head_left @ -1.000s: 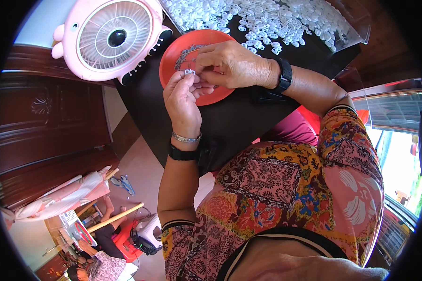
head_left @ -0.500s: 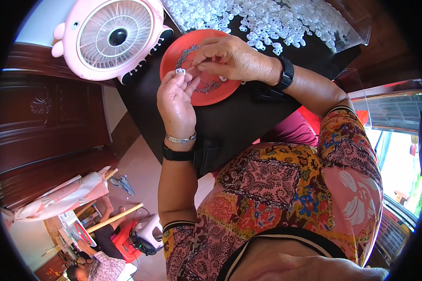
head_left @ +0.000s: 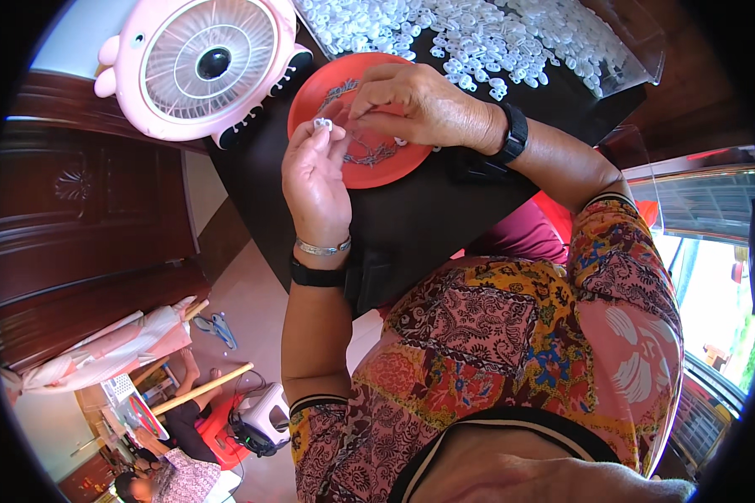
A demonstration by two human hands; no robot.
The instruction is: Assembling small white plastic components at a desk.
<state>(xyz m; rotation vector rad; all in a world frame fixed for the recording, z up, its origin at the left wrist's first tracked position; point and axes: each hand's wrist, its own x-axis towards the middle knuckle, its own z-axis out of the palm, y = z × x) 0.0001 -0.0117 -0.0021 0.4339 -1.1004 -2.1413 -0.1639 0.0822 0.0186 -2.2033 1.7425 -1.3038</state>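
"How are the hands posed?"

"The left hand (head_left: 317,180) points away from the body, inner wrist up, its thumb and fingertips pinching a small white piece (head_left: 322,124). The right hand (head_left: 419,109) comes in from the right, back upward, fingers curled and thumb drawn narrowly toward them. I cannot tell whether anything sits between those tips."

"Where is that piece exactly?"

"Above the red plate (head_left: 390,173), over its left part. The plate lies toward the left edge of the black table (head_left: 432,201), just beside a pink fan (head_left: 210,63)."

"Any writing?"

"Whatever marks the pieces bear are too small to read."

"And how does the piece look?"

"White and rounded, mostly covered by the fingers. A heap of similar white pieces (head_left: 520,38), some showing holes, spreads along the far side toward the table's right corner. Thin grey pieces (head_left: 369,156) lie scattered in the plate."
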